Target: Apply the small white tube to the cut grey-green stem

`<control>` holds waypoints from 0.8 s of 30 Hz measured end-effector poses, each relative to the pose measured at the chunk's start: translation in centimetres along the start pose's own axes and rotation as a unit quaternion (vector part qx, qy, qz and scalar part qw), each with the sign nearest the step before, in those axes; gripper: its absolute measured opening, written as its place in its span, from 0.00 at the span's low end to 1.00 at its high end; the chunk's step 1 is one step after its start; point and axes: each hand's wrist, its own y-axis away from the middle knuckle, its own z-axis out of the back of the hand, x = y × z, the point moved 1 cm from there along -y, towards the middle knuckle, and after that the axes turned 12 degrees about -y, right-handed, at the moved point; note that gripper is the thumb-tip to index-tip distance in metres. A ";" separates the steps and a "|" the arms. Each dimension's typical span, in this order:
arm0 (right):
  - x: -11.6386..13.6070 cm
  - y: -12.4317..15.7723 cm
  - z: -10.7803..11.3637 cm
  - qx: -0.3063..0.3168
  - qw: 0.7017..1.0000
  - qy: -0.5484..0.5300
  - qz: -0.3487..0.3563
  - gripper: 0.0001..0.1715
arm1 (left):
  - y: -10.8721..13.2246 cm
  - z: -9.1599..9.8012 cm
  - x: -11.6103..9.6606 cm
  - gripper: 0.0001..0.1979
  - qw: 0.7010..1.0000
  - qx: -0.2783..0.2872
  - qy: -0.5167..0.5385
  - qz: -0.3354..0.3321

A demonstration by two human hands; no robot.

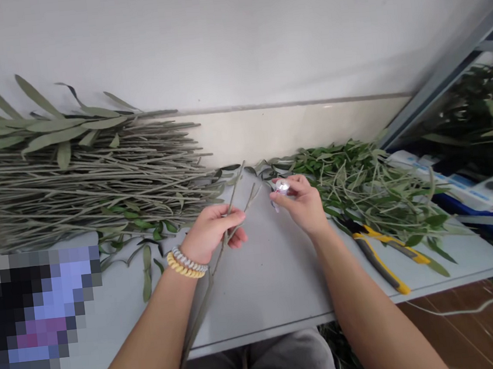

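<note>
My left hand (218, 231), with two coiled bands at the wrist, is closed on a thin branch (214, 270). The branch forks above the fingers, and its lower end runs down beside my forearm past the table's front edge. Level with it, a short way right, my right hand (303, 199) grips a small silvery, round-ended thing (282, 188) with purple marks, perhaps a tube. Most of that object is hidden by the fingers. The two hands are apart over the grey table (266, 288). Yellow-and-grey pliers (382, 258) lie right of my right forearm.
A thick pile of bare stems (109, 175), topped by long-leaved sprigs (59, 125), lies at the left. Cut leaves and twigs (360, 178) heap up at the right. A pixelated patch (44, 311) covers the left front. A white wall (232, 45) stands behind.
</note>
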 end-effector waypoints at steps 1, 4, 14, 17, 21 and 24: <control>0.0 0.0 0.2 0.005 0.999 0.030 0.009 0.19 | 0.0 0.0 0.0 0.11 1.000 0.000 -0.004 0.000; 0.2 0.3 0.3 0.044 0.996 0.073 -0.022 0.24 | 0.0 0.1 0.0 0.10 1.000 -0.001 -0.015 0.001; 1.0 0.9 -0.5 0.114 0.984 0.109 -0.083 0.20 | 0.3 -0.3 -0.2 0.07 0.999 0.026 -0.031 0.018; 0.9 0.9 -0.6 0.111 0.982 0.085 -0.128 0.21 | 0.4 -0.6 -0.3 0.08 0.997 0.035 -0.050 0.039; 0.8 1.0 -0.7 0.110 0.984 0.062 -0.124 0.22 | 0.4 -0.8 -0.3 0.08 0.996 0.037 -0.065 0.050; 0.7 1.0 -0.7 0.113 0.986 0.056 -0.111 0.21 | 0.3 -0.8 -0.2 0.08 0.996 0.038 -0.071 0.047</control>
